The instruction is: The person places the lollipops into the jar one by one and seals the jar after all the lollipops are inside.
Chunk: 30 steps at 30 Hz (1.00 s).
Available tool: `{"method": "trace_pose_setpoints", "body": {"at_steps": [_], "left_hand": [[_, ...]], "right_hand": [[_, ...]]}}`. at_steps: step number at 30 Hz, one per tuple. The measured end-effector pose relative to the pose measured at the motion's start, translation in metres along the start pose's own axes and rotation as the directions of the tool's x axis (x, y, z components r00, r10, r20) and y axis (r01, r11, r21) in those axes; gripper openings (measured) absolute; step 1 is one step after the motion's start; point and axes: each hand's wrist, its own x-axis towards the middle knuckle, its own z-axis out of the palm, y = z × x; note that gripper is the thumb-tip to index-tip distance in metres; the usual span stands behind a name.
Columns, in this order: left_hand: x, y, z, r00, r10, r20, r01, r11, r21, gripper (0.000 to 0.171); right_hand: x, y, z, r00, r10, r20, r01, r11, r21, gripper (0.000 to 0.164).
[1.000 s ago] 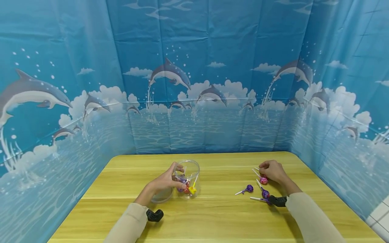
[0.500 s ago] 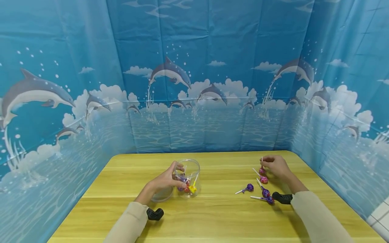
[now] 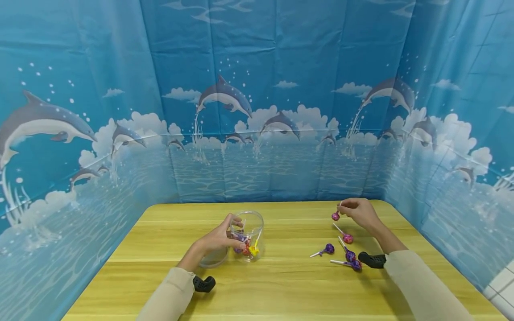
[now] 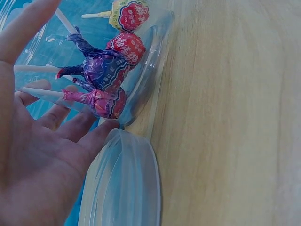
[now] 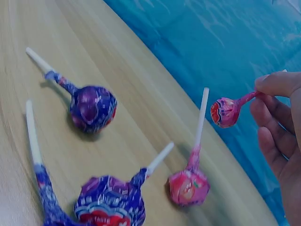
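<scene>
Altogether one jar (image 3: 262, 223), one pinched lollipop (image 5: 226, 112), four lollipops (image 3: 348, 239) lying loose.

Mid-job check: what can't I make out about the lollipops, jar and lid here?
Head view: part of the lid, behind the left hand.
Left wrist view: far side of the jar, cut off by the top edge.
Right wrist view: lower-left purple lollipop, its head mostly cut off by the bottom edge; pinched pink lollipop, stick partly behind the right hand.
</scene>
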Motion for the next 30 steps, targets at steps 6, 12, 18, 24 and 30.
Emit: {"method": "trace_pose_setpoints", "body": {"at_steps": [6, 12, 18, 24, 30], "left_hand": [[0.000, -0.003, 0.000, 1.000, 0.004, 0.003, -0.004, 1.000, 0.004, 0.078], [0.001, -0.002, -0.001, 1.000, -0.001, 0.007, 0.001, 1.000, -0.003, 0.077], [0.001, -0.001, -0.001, 1.000, 0.003, 0.005, -0.003, 1.000, -0.006, 0.079], [0.001, -0.003, -0.001, 1.000, 0.004, 0.008, -0.004, 1.000, -0.005, 0.079], [0.001, -0.002, -0.001, 1.000, 0.010, 0.007, -0.010, 1.000, 0.002, 0.075]], "right_hand": [[0.004, -0.012, 0.007, 0.999, -0.024, 0.023, 0.022, 0.996, 0.081, 0.028], [0.011, -0.031, 0.020, 0.998, -0.047, 0.039, 0.042, 0.993, 0.113, 0.029], [0.019, -0.053, 0.043, 0.998, -0.054, 0.017, 0.049, 0.980, 0.192, 0.026], [0.024, -0.081, 0.062, 0.994, -0.107, 0.018, 0.098, 0.960, 0.264, 0.023], [0.029, -0.103, 0.078, 0.983, -0.182, 0.041, 0.162, 0.942, 0.294, 0.022]]}}
